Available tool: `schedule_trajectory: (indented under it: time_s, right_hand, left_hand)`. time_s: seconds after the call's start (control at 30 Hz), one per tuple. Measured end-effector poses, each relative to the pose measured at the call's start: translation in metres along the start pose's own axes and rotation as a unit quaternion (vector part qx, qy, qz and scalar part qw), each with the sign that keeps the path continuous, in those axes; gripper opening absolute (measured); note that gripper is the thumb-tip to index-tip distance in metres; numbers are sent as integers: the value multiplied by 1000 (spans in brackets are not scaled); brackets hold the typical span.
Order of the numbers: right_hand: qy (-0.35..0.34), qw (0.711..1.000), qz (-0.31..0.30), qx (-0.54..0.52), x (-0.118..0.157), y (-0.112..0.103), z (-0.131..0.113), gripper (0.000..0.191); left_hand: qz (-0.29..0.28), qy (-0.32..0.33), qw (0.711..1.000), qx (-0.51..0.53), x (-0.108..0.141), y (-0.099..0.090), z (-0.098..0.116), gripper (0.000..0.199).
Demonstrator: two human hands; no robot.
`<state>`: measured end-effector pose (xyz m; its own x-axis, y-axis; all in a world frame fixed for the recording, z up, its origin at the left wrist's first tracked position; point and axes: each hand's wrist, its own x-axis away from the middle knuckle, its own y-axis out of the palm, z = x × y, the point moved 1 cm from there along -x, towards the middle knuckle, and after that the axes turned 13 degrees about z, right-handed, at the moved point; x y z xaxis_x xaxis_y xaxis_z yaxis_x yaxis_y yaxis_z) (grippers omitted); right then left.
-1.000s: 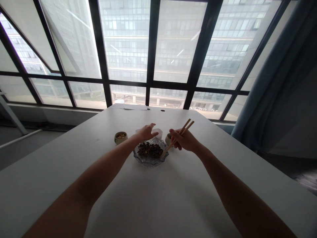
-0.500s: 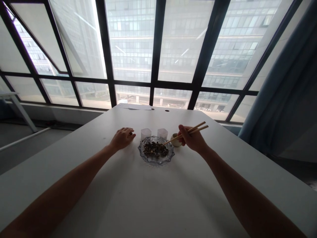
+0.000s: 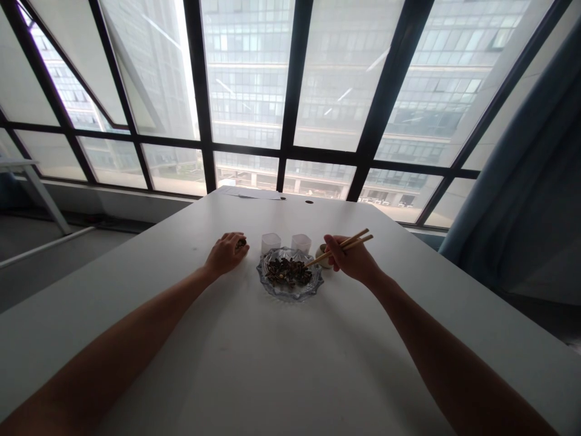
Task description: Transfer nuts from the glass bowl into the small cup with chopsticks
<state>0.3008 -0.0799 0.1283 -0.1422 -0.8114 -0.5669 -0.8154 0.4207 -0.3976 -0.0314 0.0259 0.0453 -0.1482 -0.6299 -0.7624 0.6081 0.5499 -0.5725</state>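
In the head view, my right hand point(image 3: 351, 257) grips a pair of wooden chopsticks point(image 3: 356, 241). Their tips reach the right side of a heap of dark seeds or shells point(image 3: 287, 272), which lies in a scalloped clear glass bowl point(image 3: 291, 297). Left of the bowl, my left hand point(image 3: 226, 254) rests on the table with its fingers curled round a small dark round thing point(image 3: 241, 243), mostly hidden. Behind the bowl stand two translucent cups, a left cup point(image 3: 271, 242) and a right cup point(image 3: 301, 243). A cream-coloured small pot point(image 3: 324, 260) is partly covered by my right hand.
White paper sheets point(image 3: 249, 193) lie at the far end of the white table point(image 3: 272, 363), near two dark holes. Large framed windows stand beyond it. A blue curtain point(image 3: 512, 194) hangs at the right. Another white table's leg point(image 3: 48, 200) shows at the left.
The view has shifted a little, so the bowl and cups sit slightly further right. My right hand has moved slightly left relative to the bowl. Both hands keep their hold.
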Motion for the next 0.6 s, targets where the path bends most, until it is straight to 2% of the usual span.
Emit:
schedule_trajectory:
  time_s: [0.4, 0.6]
  right_hand:
    - [24, 999, 18, -34, -5, -7, -4, 68]
    - [17, 1000, -24, -7, -3, -5, -6, 69]
  left_hand:
    - [-1, 4, 1000, -2, 1, 1, -1, 32]
    - [-2, 8, 1000, -6, 1, 2, 0, 33]
